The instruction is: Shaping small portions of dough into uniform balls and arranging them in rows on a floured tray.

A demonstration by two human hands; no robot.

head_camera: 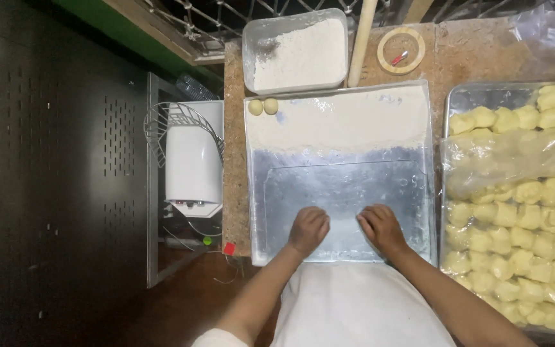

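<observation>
Hands, left (pixel 308 229) and right (pixel 381 226), curled palm-down on metal tray (pixel 342 173), grip contents hidden.

A worn brown desk (pixel 476 54) carries a floured metal tray (pixel 419 193) at its near edge, a tub of flour (pixel 297 54), rolling pin (pixel 361 42) and tape ring (pixel 401 50) along the far edge, and a tray of dough pieces (pixel 464 96) at the right edge.

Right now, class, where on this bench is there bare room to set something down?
Bare metal on the tray, between the flour band and both hands. Crowded: the dough-piece tray at right, the flour tub behind.
</observation>
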